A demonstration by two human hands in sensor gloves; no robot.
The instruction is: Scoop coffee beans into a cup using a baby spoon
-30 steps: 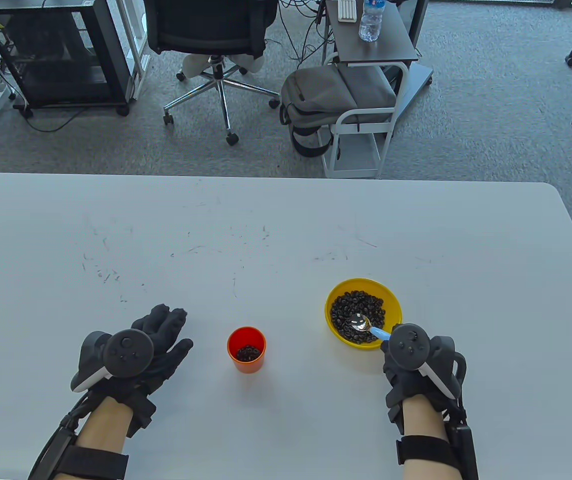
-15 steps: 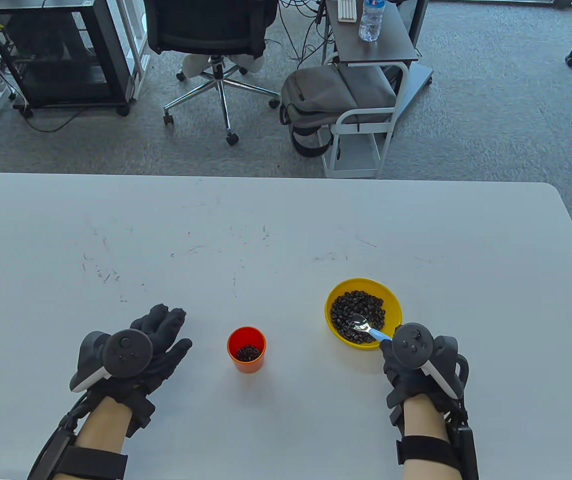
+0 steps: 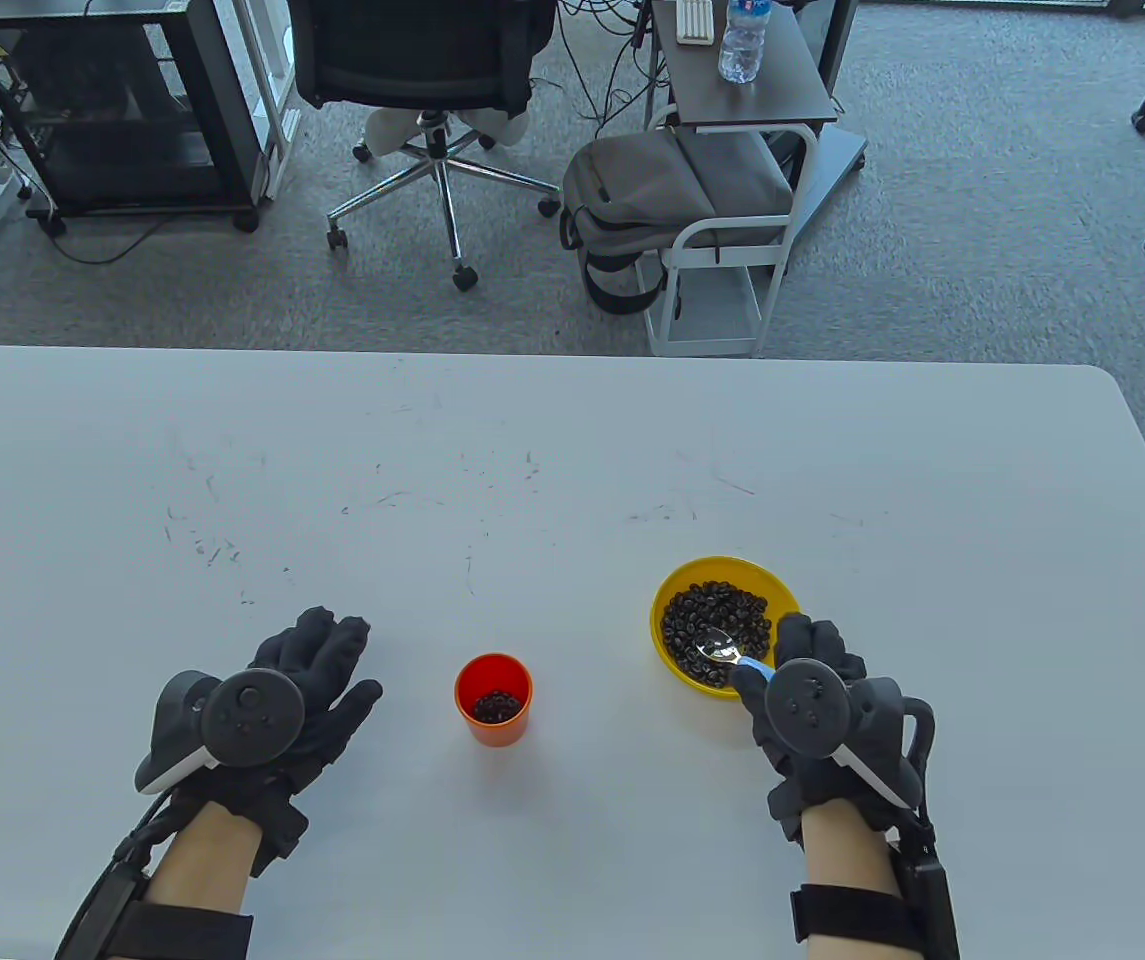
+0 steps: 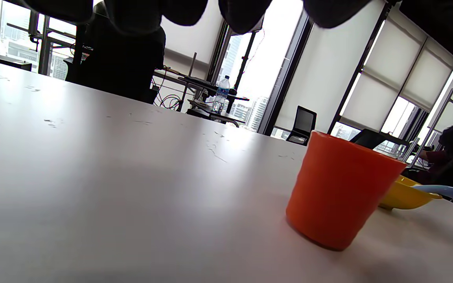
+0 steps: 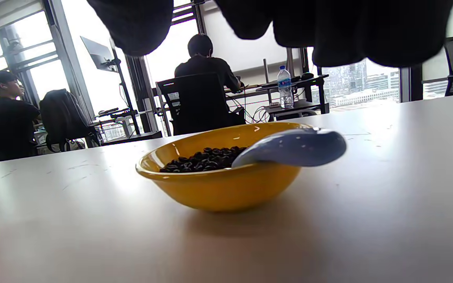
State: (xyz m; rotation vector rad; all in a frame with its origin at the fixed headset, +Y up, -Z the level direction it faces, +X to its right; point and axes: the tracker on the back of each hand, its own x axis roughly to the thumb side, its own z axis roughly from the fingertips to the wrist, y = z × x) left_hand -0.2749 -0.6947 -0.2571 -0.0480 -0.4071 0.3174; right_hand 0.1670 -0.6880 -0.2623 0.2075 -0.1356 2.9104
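The baby spoon (image 3: pixel 727 653) has a shiny metal bowl and a pale blue handle. It lies in my yellow bowl (image 3: pixel 670 590), its metal end among the dark coffee beans (image 3: pixel 722 615), its handle propped over the near rim. My right hand (image 3: pixel 817 715) hovers above that handle with fingers spread, not gripping it. My left hand (image 3: pixel 277 700) rests flat, fingers loosely extended, left of the orange cup (image 3: pixel 493 700), which has a few beans inside.

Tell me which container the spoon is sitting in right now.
The yellow bowl, full of beans, right of the orange cup. The spoon lies in it, apparently released by the right hand.
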